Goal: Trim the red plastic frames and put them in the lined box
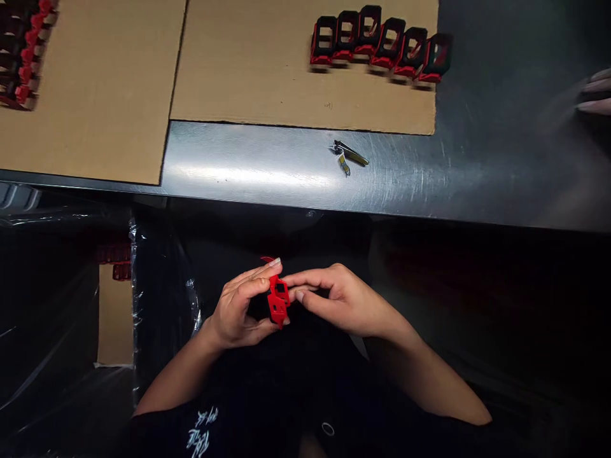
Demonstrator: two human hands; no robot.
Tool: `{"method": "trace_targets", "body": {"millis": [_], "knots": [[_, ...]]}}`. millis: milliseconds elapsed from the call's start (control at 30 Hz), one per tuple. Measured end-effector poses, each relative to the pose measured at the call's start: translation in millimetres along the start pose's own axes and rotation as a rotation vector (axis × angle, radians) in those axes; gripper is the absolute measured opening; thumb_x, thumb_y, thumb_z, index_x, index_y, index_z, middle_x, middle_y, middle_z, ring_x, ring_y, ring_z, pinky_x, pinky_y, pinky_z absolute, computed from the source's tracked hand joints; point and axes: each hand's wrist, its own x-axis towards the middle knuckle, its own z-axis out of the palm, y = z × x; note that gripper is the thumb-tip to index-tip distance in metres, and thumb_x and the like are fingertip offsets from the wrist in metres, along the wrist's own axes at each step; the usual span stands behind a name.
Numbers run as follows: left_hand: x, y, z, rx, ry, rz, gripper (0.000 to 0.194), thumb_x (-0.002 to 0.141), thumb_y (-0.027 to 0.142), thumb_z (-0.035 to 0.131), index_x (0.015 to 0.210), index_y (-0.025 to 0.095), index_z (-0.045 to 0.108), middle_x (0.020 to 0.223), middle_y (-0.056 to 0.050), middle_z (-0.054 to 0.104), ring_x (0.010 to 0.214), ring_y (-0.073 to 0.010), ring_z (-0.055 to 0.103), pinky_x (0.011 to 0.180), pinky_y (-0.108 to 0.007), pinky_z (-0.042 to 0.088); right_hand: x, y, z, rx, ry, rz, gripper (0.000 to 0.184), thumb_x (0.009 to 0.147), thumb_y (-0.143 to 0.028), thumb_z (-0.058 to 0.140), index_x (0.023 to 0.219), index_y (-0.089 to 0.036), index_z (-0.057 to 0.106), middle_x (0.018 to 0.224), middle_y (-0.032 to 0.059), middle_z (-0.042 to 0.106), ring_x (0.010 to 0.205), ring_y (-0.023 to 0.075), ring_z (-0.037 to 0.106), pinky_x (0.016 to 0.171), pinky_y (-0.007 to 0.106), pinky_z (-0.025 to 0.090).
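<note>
My left hand (241, 308) is closed around a red plastic part (278, 302) with square openings, held in front of my body below the table edge. A thin red strand sticks up near the left fingertips. My right hand (341, 296) reaches in from the right, its index finger and thumb close together at the part's right side. Whether those fingertips pinch a piece of it is too small to tell. Nail clippers (351, 152) lie on the metal table beyond my hands.
Several black-and-red frames (370, 32) stand in a row on a cardboard sheet (248, 83). More red-and-black parts (26, 57) line the left cardboard. A plastic-lined box (114, 318) sits at lower left. Another person's hand (596, 92) shows at the right edge of the metal table (267, 159).
</note>
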Motion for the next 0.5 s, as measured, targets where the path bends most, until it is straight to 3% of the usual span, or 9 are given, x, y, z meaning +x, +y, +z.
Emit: {"method": "trace_targets", "body": {"millis": [133, 333, 500], "knots": [[1, 1, 1.0, 0.017, 0.004, 0.019, 0.086, 0.073, 0.029, 0.092, 0.145, 0.019, 0.046, 0.138, -0.02, 0.068, 0.128, -0.0316, 0.067, 0.103, -0.048, 0.063, 1, 6, 3, 0.099, 0.112, 0.015, 0.03, 0.094, -0.029, 0.064, 0.115, -0.017, 0.08, 0.083, 0.0045, 0.08, 0.072, 0.0167, 0.069, 0.064, 0.026, 0.05], [4, 1, 5.5, 0.043, 0.019, 0.052, 0.083, 0.074, 0.033, 0.09, 0.145, 0.021, 0.047, 0.136, -0.018, 0.07, 0.124, -0.0306, 0.07, 0.098, -0.046, 0.065, 4, 17, 11, 0.168, 0.156, 0.055, 0.03, 0.092, -0.039, 0.068, 0.104, -0.016, 0.084, 0.076, 0.0057, 0.079, 0.069, 0.0182, 0.069, 0.061, 0.026, 0.051], [3, -1, 7.6, 0.083, 0.01, 0.07, 0.078, 0.075, 0.034, 0.089, 0.141, 0.018, 0.05, 0.133, -0.019, 0.071, 0.123, -0.0311, 0.071, 0.098, -0.045, 0.065, 6, 16, 11, 0.217, 0.18, 0.076, 0.026, 0.088, -0.035, 0.069, 0.097, -0.016, 0.085, 0.077, 0.0061, 0.08, 0.067, 0.0178, 0.069, 0.063, 0.027, 0.051]]}}
